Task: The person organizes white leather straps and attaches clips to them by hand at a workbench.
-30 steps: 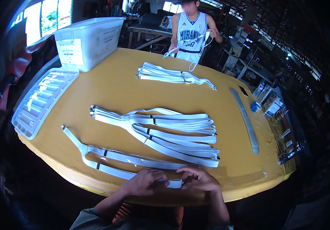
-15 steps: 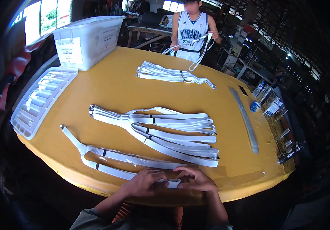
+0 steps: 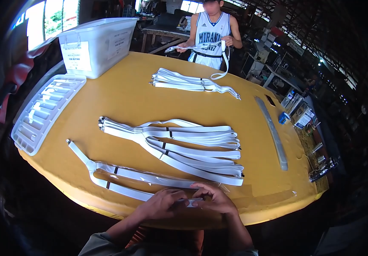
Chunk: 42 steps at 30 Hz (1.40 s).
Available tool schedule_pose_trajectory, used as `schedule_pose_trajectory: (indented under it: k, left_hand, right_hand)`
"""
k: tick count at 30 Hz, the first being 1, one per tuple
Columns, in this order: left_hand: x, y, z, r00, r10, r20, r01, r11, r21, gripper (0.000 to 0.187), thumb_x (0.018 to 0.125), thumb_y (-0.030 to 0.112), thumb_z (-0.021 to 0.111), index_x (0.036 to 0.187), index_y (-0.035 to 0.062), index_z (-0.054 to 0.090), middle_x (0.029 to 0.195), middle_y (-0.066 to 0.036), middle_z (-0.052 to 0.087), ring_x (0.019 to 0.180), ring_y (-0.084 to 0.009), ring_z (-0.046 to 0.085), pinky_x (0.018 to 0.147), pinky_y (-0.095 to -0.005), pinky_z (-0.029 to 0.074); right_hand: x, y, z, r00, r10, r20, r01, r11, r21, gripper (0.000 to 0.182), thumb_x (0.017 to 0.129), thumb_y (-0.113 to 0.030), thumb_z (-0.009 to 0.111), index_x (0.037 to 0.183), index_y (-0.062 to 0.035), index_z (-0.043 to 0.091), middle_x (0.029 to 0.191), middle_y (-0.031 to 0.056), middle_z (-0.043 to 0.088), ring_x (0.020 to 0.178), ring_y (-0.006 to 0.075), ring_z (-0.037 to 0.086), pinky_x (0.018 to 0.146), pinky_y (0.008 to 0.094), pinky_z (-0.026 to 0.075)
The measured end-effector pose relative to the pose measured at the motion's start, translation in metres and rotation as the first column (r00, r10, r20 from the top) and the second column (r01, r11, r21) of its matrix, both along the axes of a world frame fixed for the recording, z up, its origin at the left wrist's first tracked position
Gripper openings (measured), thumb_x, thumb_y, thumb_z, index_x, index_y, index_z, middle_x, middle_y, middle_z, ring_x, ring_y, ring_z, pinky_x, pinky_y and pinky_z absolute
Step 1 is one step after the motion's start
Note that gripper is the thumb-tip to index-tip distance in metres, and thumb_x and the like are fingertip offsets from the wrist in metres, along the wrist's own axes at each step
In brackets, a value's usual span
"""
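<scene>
Near the table's front edge, my left hand [image 3: 163,204] is closed on the lower strap of a pair of white suspenders [image 3: 128,190]. My right hand [image 3: 216,201] pinches the strap's end, which shows as a small flat fold between both thumbs. The suspenders lie spread in a Y to the left, with a metal clip at the tip and dark sliders on both straps. Their upper strap, with clear plastic along it, runs behind my hands. Just beyond lies a bundle of white suspenders [image 3: 149,136], clips to the left.
A second bundle of white suspenders [image 3: 184,81] lies farther back. Across the table a person [image 3: 211,38] holds another white strap. A white bin [image 3: 102,47] and its lid [image 3: 49,111] are at left. A long flat bar [image 3: 272,134] and small containers [image 3: 303,117] are at right.
The strap loop between my hands has flattened into a smaller fold, and my right hand has moved slightly left. The person opposite has shifted their strap to the left.
</scene>
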<state>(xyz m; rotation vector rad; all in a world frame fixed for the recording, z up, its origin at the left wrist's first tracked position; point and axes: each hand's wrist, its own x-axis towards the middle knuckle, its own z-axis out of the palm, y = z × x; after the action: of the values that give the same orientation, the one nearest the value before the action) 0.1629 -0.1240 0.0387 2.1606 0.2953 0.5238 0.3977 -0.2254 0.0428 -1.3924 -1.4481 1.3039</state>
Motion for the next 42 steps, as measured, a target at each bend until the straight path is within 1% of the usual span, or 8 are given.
schedule_pose_trajectory:
  k: [3,8,13,16,18,26,29,42]
  left_hand:
    - [-0.003,0.000,0.003,0.995,0.032,-0.092,-0.037,0.998,-0.054,0.018,0.096,0.021,0.063,0.104,0.0056,0.061,0.101,-0.018,0.067,0.102,-0.0402,0.064,0.088,-0.0493,0.048]
    - [-0.025,0.009,-0.004,0.990,0.140,0.000,-0.137,0.969,0.204,0.015,0.096,0.016,0.063,0.105,0.0030,0.063,0.099,-0.016,0.068,0.099,-0.0372,0.064,0.090,-0.0461,0.048]
    - [-0.024,0.006,-0.010,0.988,0.152,-0.029,-0.145,0.977,0.157,0.015,0.096,0.015,0.063,0.105,0.0034,0.061,0.101,-0.015,0.068,0.102,-0.0364,0.064,0.092,-0.0463,0.047]
    - [-0.019,0.001,-0.008,0.991,0.135,-0.025,-0.127,0.973,0.194,0.015,0.096,0.016,0.062,0.105,0.0034,0.061,0.101,-0.015,0.067,0.103,-0.0362,0.063,0.094,-0.0465,0.046]
    - [-0.018,0.000,-0.009,0.989,0.147,-0.011,-0.142,0.973,0.182,0.017,0.096,0.017,0.064,0.105,0.0037,0.061,0.102,-0.014,0.068,0.105,-0.0356,0.063,0.096,-0.0464,0.045]
    - [-0.044,0.015,-0.013,0.977,0.214,-0.003,-0.206,0.944,0.259,0.014,0.094,0.018,0.065,0.102,0.0062,0.062,0.100,-0.012,0.069,0.103,-0.0341,0.065,0.096,-0.0449,0.046]
    - [-0.041,0.012,-0.015,0.976,0.218,-0.019,-0.211,0.961,0.181,0.012,0.094,0.016,0.065,0.100,0.0064,0.061,0.096,-0.012,0.068,0.101,-0.0340,0.065,0.094,-0.0448,0.046]
    - [-0.039,0.013,-0.015,0.972,0.225,0.071,-0.234,0.959,0.158,0.012,0.088,0.008,0.068,0.098,0.0046,0.061,0.093,-0.014,0.066,0.095,-0.0371,0.063,0.086,-0.0462,0.047]
  right_hand:
    - [0.001,0.002,0.000,1.000,0.007,0.005,-0.007,1.000,0.001,0.062,0.085,-0.007,0.079,0.141,-0.0093,0.053,0.100,0.0015,0.071,0.101,0.0089,0.063,0.093,0.0286,0.045]
    - [0.004,0.001,0.006,0.997,0.001,0.072,-0.001,1.000,0.010,0.060,0.089,-0.018,0.078,0.143,-0.0126,0.052,0.098,0.0001,0.071,0.094,0.0071,0.062,0.077,0.0237,0.043]
    - [-0.009,0.010,0.008,0.996,0.058,0.068,-0.059,0.998,0.020,0.059,0.091,-0.020,0.077,0.143,-0.0113,0.051,0.097,0.0025,0.072,0.091,0.0081,0.062,0.080,0.0269,0.046]
    - [-0.021,0.017,0.009,0.971,0.111,0.213,-0.109,0.994,-0.021,0.059,0.089,-0.016,0.079,0.142,-0.0120,0.053,0.094,0.0030,0.072,0.093,0.0083,0.062,0.086,0.0282,0.046]
    - [-0.024,0.020,0.006,0.988,0.099,0.122,-0.090,0.993,-0.079,0.059,0.089,-0.017,0.078,0.142,-0.0108,0.052,0.091,0.0032,0.072,0.090,0.0073,0.062,0.083,0.0269,0.046]
    - [-0.019,0.025,0.007,0.981,0.135,0.141,-0.128,0.990,-0.056,0.060,0.092,-0.026,0.076,0.143,-0.0081,0.050,0.090,0.0035,0.072,0.081,0.0069,0.059,0.073,0.0256,0.044]
    - [-0.029,0.031,0.008,0.979,0.146,0.142,-0.131,0.986,-0.108,0.062,0.092,-0.027,0.076,0.144,-0.0077,0.049,0.089,0.0042,0.073,0.080,0.0068,0.058,0.073,0.0254,0.044]
    - [-0.051,0.053,0.016,0.958,0.209,0.195,-0.193,0.976,-0.098,0.069,0.090,-0.034,0.078,0.145,-0.0040,0.047,0.105,0.0113,0.074,0.094,0.0126,0.065,0.084,0.0296,0.049]
